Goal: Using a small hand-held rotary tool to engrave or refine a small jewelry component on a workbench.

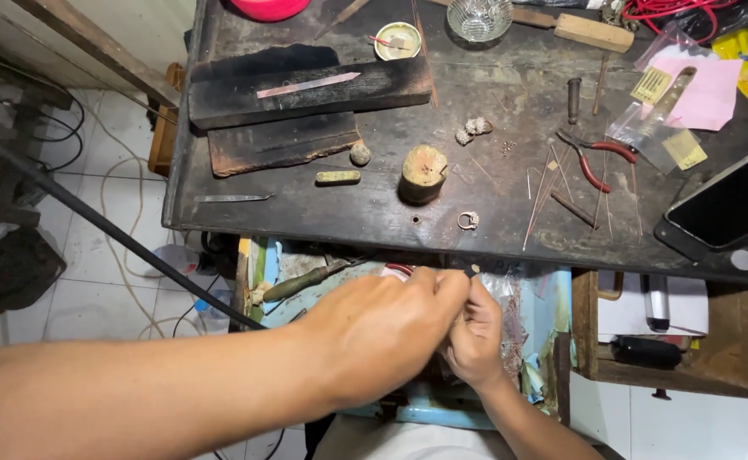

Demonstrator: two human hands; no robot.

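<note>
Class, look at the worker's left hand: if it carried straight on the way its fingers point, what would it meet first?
The left hand points right, into the right hand, which it already touches around a tiny piece pinched at the fingertips. Depth is unclear, but nothing else lies between them.

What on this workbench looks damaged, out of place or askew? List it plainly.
The dark wooden blocks at the bench's back left look charred black with ragged edges. Thin metal wires lie scattered loose beside the red-handled pliers. A small ring sits alone near the front edge. Both hands pinch something tiny; what it is cannot be told.
</note>
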